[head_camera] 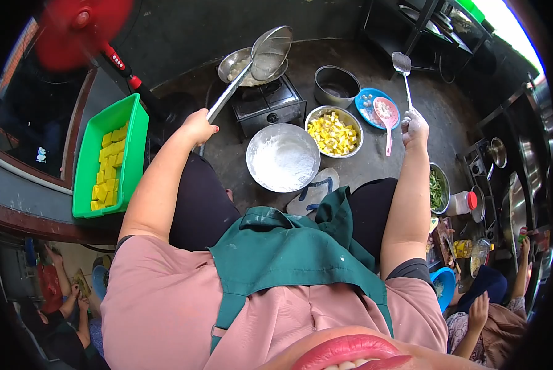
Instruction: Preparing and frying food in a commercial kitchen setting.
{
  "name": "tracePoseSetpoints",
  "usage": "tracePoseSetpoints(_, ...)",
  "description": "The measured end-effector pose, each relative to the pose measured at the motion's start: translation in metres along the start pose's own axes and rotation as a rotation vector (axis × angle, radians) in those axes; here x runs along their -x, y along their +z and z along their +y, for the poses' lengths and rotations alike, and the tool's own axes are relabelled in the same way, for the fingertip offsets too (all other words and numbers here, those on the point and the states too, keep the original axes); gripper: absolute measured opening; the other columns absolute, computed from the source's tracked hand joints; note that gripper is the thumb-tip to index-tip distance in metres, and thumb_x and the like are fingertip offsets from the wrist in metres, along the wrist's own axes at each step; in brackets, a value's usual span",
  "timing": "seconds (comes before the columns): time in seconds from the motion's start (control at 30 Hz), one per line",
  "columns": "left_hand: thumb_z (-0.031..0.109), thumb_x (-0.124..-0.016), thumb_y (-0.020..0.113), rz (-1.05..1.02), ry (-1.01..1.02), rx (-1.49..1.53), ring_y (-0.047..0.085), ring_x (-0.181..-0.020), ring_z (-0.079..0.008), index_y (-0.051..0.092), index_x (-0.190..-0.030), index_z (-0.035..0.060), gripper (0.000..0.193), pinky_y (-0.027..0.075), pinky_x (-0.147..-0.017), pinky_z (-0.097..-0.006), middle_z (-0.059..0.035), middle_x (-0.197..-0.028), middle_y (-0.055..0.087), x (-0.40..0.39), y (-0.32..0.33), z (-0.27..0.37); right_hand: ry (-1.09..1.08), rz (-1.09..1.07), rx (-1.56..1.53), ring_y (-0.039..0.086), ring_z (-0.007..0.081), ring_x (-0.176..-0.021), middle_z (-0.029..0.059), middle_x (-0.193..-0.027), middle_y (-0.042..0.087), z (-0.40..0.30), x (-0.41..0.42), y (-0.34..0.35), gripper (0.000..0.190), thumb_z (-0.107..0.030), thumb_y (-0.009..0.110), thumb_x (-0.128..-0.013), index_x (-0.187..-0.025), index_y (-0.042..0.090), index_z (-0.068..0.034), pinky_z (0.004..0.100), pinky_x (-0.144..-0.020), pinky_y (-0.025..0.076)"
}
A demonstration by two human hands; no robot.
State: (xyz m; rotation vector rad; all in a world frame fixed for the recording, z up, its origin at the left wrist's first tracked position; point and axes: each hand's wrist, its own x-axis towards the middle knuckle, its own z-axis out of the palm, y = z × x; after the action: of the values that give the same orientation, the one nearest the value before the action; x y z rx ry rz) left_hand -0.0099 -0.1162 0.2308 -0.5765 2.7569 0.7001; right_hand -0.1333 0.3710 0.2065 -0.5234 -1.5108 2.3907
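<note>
My left hand (201, 127) grips the long handle of a wire-mesh strainer (271, 51), whose basket is over a wok (224, 64) with pale pieces in it. The wok sits on a gas stove (269, 104). In my right hand (415, 127), whitened with powder, a metal spatula (401, 63) is held with its blade away from me. Before me stand a steel bowl of white powder (283, 157) and a steel bowl of yellow and white cubes (334, 133). A pink slotted ladle (388, 122) with white pieces lies on a blue plate (365, 99).
A green crate (133, 162) of yellow blocks stands at left, near a spinning red fan (82, 27). A dark pot (336, 85) is behind the bowls. Greens fill a bowl (445, 185) at right, beside a red-lidded jar (461, 203). Other people sit at both lower sides.
</note>
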Motion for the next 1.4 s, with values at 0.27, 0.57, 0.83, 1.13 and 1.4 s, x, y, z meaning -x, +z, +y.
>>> tracePoseSetpoints(0.27,0.022,-0.072,0.066,0.068,-0.068,-0.144,0.058,-0.082,-0.0315,0.049,-0.097,-0.0005,0.038,0.048,-0.067,-0.0375,-0.0203,-0.091,0.058,-0.005,-0.001,-0.001,0.000,-0.013,0.038,0.041,0.0051,-0.049,0.0029,-0.071,0.049,-0.001,0.015,0.013,0.018,-0.003,0.045,-0.083,-0.099,0.052,0.002,0.0150,-0.039,0.037)
tracePoseSetpoints(0.57,0.019,-0.072,0.064,0.281,-0.021,-0.120,0.054,-0.092,-0.0356,0.047,-0.098,-0.0007,0.036,0.043,-0.078,-0.0398,-0.0224,-0.096,0.056,-0.016,-0.007,-0.020,0.004,0.017,0.043,0.041,0.0056,-0.049,0.0031,-0.071,0.048,-0.004,0.016,0.017,0.019,-0.003,0.045,-0.083,-0.100,0.052,0.002,0.0155,-0.040,0.037)
tracePoseSetpoints(0.83,0.010,-0.076,0.053,0.357,-0.100,-0.265,0.053,-0.097,-0.0338,0.048,-0.100,0.0023,0.026,0.043,-0.082,-0.0408,-0.0198,-0.101,0.056,-0.030,-0.013,-0.019,-0.006,-0.018,0.074,0.042,0.0048,-0.048,0.0021,-0.069,0.049,0.004,0.005,0.005,0.021,-0.003,0.045,-0.082,-0.101,0.052,0.002,0.0143,-0.041,0.038)
tracePoseSetpoints(1.13,0.005,-0.080,0.045,0.309,-0.212,-0.327,0.053,-0.101,-0.0297,0.048,-0.107,0.0061,0.027,0.045,-0.082,-0.0378,-0.0152,-0.107,0.055,-0.025,-0.015,0.001,0.002,-0.010,0.053,0.041,0.0038,-0.047,0.0012,-0.069,0.049,-0.001,0.003,-0.004,0.019,-0.005,0.045,-0.084,-0.101,0.052,0.001,0.0142,-0.039,0.037)
tracePoseSetpoints(1.4,0.006,-0.078,0.049,0.236,-0.129,-0.346,0.053,-0.099,-0.0308,0.054,-0.101,0.0037,0.024,0.045,-0.082,-0.0385,-0.0170,-0.103,0.057,-0.039,-0.005,-0.011,0.010,-0.028,0.037,0.042,0.0045,-0.048,0.0014,-0.069,0.049,-0.001,0.003,-0.002,0.019,-0.005,0.046,-0.083,-0.100,0.053,0.000,0.0142,-0.039,0.038)
